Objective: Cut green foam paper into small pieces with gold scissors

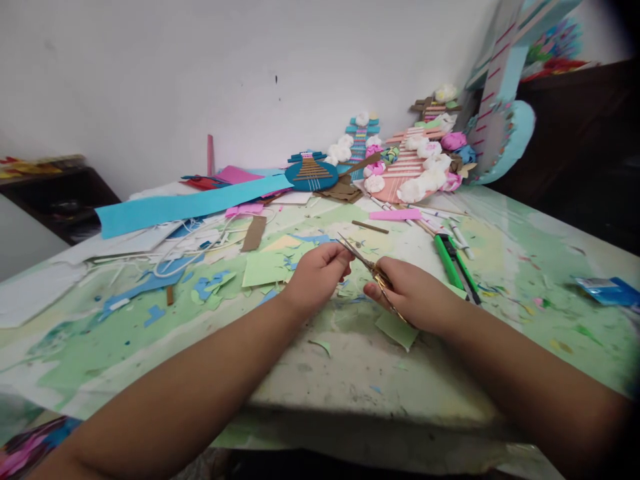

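Note:
My right hand [407, 293] is closed round the gold handles of a pair of scissors [371, 265], whose slim blades point up and left. The blade tips are close to the fingers of my left hand [320, 273]. That hand is closed in a pinch; what it holds, if anything, is too small to make out. A light green paper sheet [265, 268] lies just left of my left hand. Under my right hand is a green paper piece [397, 330]. Blue and green scraps [207, 285] are scattered to the left.
A green cutter [450, 260] lies right of my right hand. Behind are a long blue strip [195, 205], a dark blue oval craft [313, 175], a pink craft [405, 180] with paper flowers, and white cords [175, 267]. A blue packet [607, 291] lies far right.

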### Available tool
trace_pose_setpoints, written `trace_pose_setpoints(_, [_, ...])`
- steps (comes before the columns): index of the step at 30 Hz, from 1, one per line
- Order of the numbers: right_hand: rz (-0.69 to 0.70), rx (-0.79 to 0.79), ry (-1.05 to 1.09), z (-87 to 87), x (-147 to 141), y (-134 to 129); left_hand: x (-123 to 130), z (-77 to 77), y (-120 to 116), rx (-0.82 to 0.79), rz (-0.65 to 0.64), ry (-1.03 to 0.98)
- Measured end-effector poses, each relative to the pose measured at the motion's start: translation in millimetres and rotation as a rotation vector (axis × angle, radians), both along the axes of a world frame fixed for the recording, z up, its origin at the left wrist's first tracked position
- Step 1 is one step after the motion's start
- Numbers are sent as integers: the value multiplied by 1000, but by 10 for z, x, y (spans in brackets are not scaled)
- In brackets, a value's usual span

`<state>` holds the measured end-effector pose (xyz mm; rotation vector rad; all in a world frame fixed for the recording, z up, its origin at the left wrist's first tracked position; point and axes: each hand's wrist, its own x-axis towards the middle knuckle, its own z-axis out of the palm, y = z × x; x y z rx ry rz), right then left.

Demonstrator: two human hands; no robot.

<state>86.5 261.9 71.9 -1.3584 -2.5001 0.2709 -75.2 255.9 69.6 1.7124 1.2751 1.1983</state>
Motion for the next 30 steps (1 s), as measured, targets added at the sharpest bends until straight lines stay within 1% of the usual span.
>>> trace_pose_setpoints(4, [-7, -19, 7, 3, -11, -9, 14, 12, -11, 35, 11, -24])
trace_pose_setpoints(11, [-2, -29, 15, 13, -9, -16, 37, 48, -26, -14, 36, -63])
trace_pose_setpoints(20, [-14, -28, 2, 19, -42, -17, 28, 23, -26, 17, 8, -46])
trace_pose_setpoints(30, [-60, 88, -102, 26, 1, 22, 5, 43, -38, 30, -24, -32])
